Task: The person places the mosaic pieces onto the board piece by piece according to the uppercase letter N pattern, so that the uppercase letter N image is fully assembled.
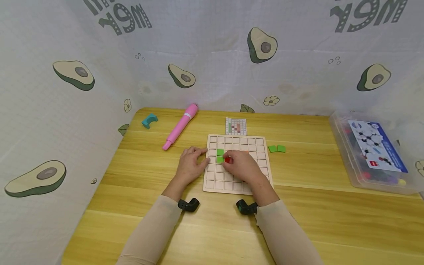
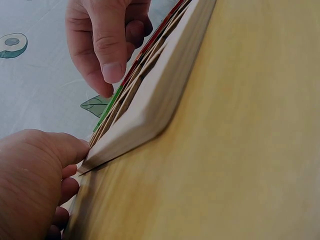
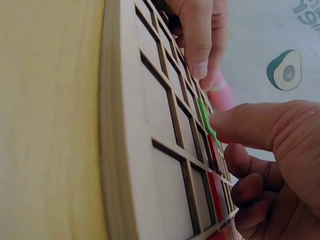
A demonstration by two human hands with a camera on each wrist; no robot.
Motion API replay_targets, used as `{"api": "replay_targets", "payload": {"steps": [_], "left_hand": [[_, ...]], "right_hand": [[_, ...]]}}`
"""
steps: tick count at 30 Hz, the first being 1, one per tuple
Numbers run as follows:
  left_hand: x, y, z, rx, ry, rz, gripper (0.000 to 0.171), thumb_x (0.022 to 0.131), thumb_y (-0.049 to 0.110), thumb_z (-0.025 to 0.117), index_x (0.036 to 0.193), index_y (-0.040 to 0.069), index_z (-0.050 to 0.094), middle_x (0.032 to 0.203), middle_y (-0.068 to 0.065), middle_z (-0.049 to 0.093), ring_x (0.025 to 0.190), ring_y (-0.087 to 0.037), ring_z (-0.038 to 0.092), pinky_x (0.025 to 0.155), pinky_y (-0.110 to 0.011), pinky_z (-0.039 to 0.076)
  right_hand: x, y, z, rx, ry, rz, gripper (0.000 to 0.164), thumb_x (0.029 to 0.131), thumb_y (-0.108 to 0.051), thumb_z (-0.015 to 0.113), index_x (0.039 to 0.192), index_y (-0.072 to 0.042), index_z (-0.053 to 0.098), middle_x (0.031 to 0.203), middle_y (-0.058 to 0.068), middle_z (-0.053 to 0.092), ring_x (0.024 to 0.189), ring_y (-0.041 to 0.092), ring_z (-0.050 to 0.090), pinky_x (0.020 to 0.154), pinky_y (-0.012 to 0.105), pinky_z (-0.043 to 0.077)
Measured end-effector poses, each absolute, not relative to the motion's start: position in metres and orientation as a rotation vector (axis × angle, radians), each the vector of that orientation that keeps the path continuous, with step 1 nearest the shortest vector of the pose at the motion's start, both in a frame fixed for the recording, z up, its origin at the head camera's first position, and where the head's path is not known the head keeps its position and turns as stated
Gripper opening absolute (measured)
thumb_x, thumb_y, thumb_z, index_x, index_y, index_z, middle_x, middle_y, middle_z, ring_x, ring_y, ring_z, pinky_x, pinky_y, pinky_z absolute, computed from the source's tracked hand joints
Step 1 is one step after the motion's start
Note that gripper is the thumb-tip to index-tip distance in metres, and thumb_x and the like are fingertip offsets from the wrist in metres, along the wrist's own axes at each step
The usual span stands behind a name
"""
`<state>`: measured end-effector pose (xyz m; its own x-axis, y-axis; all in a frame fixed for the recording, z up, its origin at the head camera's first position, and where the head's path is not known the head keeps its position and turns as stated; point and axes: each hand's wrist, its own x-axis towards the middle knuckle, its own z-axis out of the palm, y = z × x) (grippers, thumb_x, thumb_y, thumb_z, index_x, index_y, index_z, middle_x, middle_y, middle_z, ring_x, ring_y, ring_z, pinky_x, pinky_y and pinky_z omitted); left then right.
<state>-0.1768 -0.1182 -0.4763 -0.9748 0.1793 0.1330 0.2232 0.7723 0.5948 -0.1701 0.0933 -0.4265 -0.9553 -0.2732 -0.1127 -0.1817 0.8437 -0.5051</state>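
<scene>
A light wooden grid board (image 1: 238,186) lies on the table, with two green tiles (image 1: 220,152) in its left-hand cells. My left hand (image 1: 191,164) rests at the board's left edge, thumb and forefinger spread along the rim. Over the middle of the board is my right hand (image 1: 244,166). Its thumb touches the edge of a green tile (image 3: 205,120) in the right wrist view, while the other fingers bend loosely. A red tile (image 1: 228,160) shows between thumb and forefinger. An orange tile (image 1: 245,152) is partly covered by the right hand.
Behind the board lies a printed pattern card (image 1: 236,126). Two loose green tiles (image 1: 281,148) are right of the board. A pink marker-shaped stick (image 1: 179,129) and a teal arched block (image 1: 150,120) lie at the back left. A clear plastic box (image 1: 374,151) stands at the right.
</scene>
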Motion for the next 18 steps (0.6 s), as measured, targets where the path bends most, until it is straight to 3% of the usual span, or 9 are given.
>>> {"api": "replay_targets", "payload": {"steps": [7, 14, 18], "left_hand": [[-0.177, -0.118, -0.475, -0.331, -2.88, -1.005, 0.043, 0.097, 0.035, 0.068, 0.135, 0.016, 0.068, 0.124, -0.007, 0.066, 0.112, -0.026, 0.054, 0.101, -0.043, 0.042], [-0.176, -0.118, -0.475, -0.336, -2.87, -0.992, 0.043, 0.096, 0.035, 0.069, 0.134, 0.015, 0.068, 0.122, -0.007, 0.067, 0.111, -0.026, 0.055, 0.1, -0.042, 0.042], [-0.176, -0.118, -0.474, -0.332, -2.878, -0.989, 0.043, 0.096, 0.035, 0.069, 0.134, 0.015, 0.068, 0.122, -0.007, 0.067, 0.112, -0.026, 0.055, 0.1, -0.042, 0.042]], "right_hand": [[-0.172, 0.113, -0.423, -0.277, 2.779, -0.846, 0.029, 0.096, -0.028, 0.069, 0.123, -0.016, 0.071, 0.079, 0.002, 0.061, 0.063, 0.017, 0.052, 0.058, 0.029, 0.041], [-0.177, 0.148, -0.425, -0.087, 2.775, -0.902, 0.033, 0.099, -0.033, 0.064, 0.127, -0.016, 0.067, 0.095, 0.006, 0.064, 0.082, 0.022, 0.056, 0.068, 0.03, 0.044], [-0.179, 0.169, -0.426, -0.004, 2.758, -0.912, 0.036, 0.1, -0.035, 0.061, 0.13, -0.016, 0.064, 0.096, 0.009, 0.059, 0.078, 0.024, 0.053, 0.063, 0.031, 0.041]]}}
